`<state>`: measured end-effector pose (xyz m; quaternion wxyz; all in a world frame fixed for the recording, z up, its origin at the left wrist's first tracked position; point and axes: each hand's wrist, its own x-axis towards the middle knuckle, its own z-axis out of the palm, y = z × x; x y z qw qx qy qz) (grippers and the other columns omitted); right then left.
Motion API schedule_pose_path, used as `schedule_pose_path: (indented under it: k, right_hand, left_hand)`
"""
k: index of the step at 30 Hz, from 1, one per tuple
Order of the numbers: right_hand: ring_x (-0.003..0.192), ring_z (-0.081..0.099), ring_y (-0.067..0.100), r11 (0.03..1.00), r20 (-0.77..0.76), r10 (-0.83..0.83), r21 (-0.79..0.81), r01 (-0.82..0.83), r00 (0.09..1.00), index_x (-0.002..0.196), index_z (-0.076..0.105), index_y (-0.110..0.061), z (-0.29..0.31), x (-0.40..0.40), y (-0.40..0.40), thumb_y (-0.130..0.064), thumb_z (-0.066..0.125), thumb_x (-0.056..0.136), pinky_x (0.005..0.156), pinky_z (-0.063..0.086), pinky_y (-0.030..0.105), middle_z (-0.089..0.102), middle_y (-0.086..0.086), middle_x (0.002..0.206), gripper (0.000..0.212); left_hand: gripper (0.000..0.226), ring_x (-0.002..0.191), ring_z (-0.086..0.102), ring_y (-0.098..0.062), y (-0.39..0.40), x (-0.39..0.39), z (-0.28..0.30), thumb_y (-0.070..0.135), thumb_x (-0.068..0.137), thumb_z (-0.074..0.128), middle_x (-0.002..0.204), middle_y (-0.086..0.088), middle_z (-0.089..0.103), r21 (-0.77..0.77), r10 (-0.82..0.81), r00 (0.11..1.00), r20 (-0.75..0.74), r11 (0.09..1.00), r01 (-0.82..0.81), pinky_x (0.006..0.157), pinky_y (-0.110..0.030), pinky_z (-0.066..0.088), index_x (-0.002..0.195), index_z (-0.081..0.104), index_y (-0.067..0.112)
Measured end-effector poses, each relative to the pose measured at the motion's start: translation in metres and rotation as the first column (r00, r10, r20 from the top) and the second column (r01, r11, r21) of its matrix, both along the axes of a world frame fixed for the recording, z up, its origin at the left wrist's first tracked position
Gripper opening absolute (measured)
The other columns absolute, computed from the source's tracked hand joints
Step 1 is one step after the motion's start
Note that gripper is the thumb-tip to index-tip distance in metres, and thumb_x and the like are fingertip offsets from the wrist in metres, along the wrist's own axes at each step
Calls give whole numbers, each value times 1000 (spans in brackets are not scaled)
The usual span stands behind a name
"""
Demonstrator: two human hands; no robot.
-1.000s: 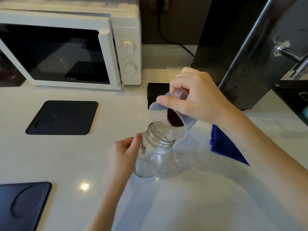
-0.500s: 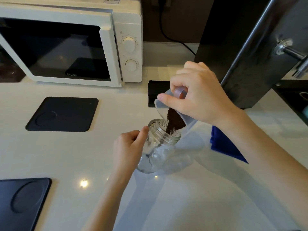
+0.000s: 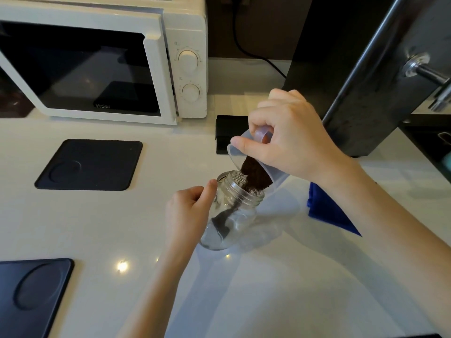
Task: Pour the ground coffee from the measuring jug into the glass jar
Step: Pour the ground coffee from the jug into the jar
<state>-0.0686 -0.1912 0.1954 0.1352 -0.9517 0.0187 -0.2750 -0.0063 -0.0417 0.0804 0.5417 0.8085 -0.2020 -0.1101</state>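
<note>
A clear glass jar (image 3: 240, 215) with a threaded neck stands on the white counter, tilted a little. My left hand (image 3: 189, 211) grips its left side. My right hand (image 3: 290, 140) holds a translucent plastic measuring jug (image 3: 278, 179) by the handle, tipped steeply with its lip over the jar's mouth. Dark ground coffee (image 3: 255, 176) slides down the jug's lip into the jar's mouth, and a dark heap of it lies at the jar's bottom (image 3: 220, 225).
A white microwave (image 3: 105, 62) stands at the back left. Two black mats lie at the left (image 3: 90, 164) and near left corner (image 3: 31, 293). A small black box (image 3: 224, 132) sits behind the jug, a blue cloth (image 3: 327, 211) to the right, a dark column (image 3: 366, 69) behind.
The jug has tipped further and moved over the jar's mouth. Coffee that sat in the jug now runs out, and a dark heap has appeared in the jar's bottom.
</note>
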Motion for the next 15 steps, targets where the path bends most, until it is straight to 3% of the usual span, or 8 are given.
schedule_pose_path:
  k: [6,10,15]
  right_hand:
    - [67,45,24,1000,-5,-5,10,5,1000,55,44,-16,1,-1,0,-36,62,77,68,40,42,49,4,56,34]
    - [66,44,24,1000,-6,6,5,-6,1000,55,42,-16,0,0,2,-34,64,77,68,38,40,47,3,55,36]
    - [67,43,22,1000,-11,8,9,-8,1000,56,42,-17,2,1,4,-34,63,77,70,37,39,46,1,56,35]
  left_hand:
    - [55,43,19,-13,1,1,1,37,86,53,50,-9,24,-13,0,1000,3,1000,0,41,-21,14,46,23,14]
    - [54,46,19,-13,2,2,0,37,86,53,53,-13,26,-7,10,1000,-12,1000,-10,45,-27,16,48,25,9]
    - [52,45,18,-13,2,3,-1,37,85,53,53,-12,25,-13,10,1000,-6,1000,-10,39,-21,14,48,26,11]
